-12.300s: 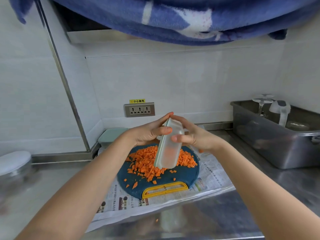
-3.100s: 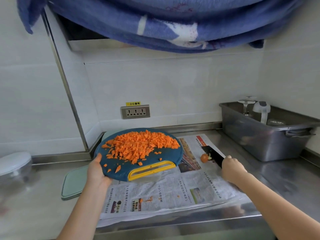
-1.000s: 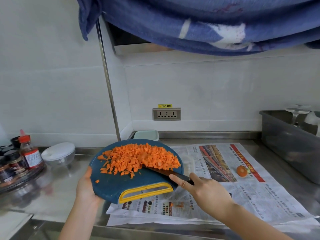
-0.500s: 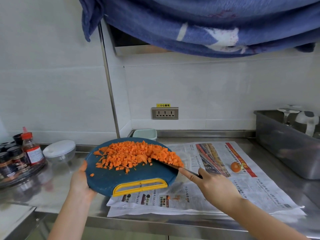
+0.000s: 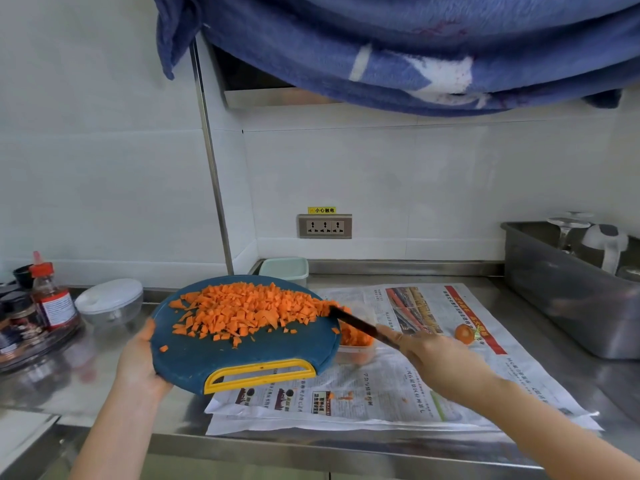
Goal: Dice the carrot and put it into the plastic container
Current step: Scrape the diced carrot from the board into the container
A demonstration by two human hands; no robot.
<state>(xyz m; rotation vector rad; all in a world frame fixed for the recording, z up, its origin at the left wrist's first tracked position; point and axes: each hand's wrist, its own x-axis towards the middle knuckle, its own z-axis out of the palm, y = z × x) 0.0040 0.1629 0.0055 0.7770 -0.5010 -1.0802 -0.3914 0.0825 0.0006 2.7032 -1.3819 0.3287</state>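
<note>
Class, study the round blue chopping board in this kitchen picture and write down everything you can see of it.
The chopping board is round, dark blue, plastic-looking, with a yellow slotted handle on its near edge. The left hand grips its left rim and holds it off the counter, its right edge over the plastic container. A heap of diced carrot covers its far half. The knife, in the right hand, touches the carrot at its right edge.

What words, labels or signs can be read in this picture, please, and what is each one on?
"小心触电": on the yellow sticker above the wall socket.
Newspaper: headlines and print are too small and blurred to read.
Red-capped bottle: its label is too blurred to read.
</note>
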